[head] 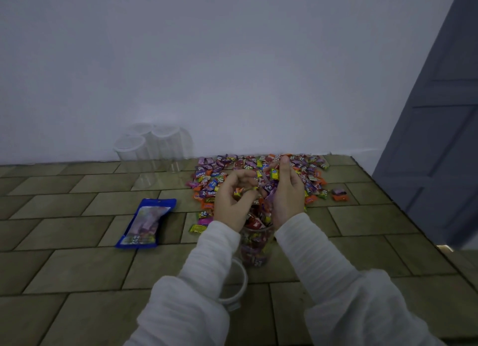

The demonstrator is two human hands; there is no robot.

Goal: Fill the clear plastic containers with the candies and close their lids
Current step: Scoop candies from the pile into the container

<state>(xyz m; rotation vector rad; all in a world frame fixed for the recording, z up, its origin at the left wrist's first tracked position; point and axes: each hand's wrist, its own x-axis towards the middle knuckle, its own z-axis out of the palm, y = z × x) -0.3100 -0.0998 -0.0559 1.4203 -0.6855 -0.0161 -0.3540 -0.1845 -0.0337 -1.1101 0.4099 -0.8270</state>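
A clear plastic container (254, 245) stands on the tiled floor in front of me, filled with wrapped candies up to its rim. My left hand (231, 201) hovers over its mouth with fingers curled round a few candies. My right hand (287, 190) is cupped beside it, holding several candies, a yellow one at the thumb. Behind the hands a big pile of colourful candies (261, 175) spreads along the wall. Three empty clear containers (148, 151) stand at the wall on the left. A clear lid (238, 281) lies on the floor by my left sleeve.
A blue candy bag (147, 223) lies flat on the floor to the left. Two stray candies (339, 194) sit right of the pile. A grey door (434, 139) closes the right side; the white wall runs behind.
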